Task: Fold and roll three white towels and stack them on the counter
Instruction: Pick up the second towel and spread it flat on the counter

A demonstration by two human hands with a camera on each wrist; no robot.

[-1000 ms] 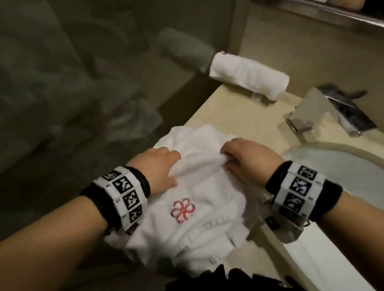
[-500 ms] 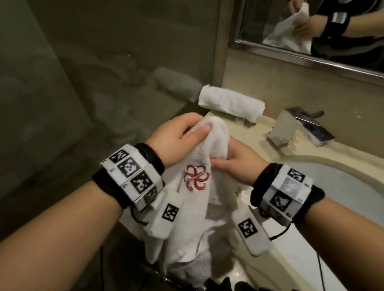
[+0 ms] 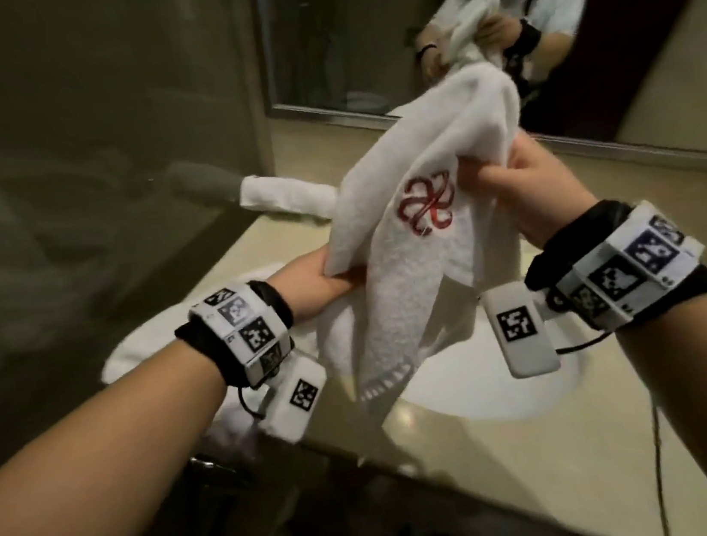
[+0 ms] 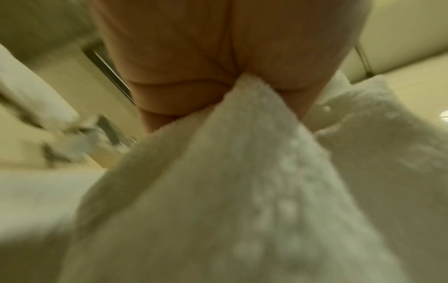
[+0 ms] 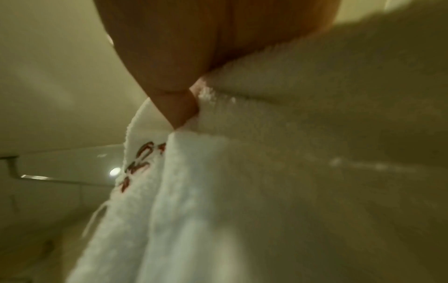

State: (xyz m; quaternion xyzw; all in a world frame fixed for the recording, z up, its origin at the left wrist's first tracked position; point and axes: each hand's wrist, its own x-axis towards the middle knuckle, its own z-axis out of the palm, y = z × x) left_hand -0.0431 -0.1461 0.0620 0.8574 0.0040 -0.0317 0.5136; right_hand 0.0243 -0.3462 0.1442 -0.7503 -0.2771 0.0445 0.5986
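Observation:
A white towel (image 3: 404,261) with a red embroidered emblem hangs in the air above the counter (image 3: 481,467), bunched and crumpled. My left hand (image 3: 326,282) grips its lower left edge; in the left wrist view the cloth (image 4: 242,191) runs out from between thumb and fingers. My right hand (image 3: 525,189) holds its upper right part beside the emblem, and the right wrist view shows the towel (image 5: 266,191) pinched under the thumb. A rolled white towel (image 3: 284,196) lies at the counter's far left corner. More white towel cloth (image 3: 130,364) lies on the counter behind my left wrist.
A white basin (image 3: 494,397) is sunk into the beige counter below the hanging towel. A mirror (image 3: 357,33) on the back wall reflects the person and the towel. A dark glass partition (image 3: 79,146) closes off the left side.
Both hands have lifted the towel off the counter and raised it. The right hand now holds it high, the left lower. The head view has tilted up toward the mirror.

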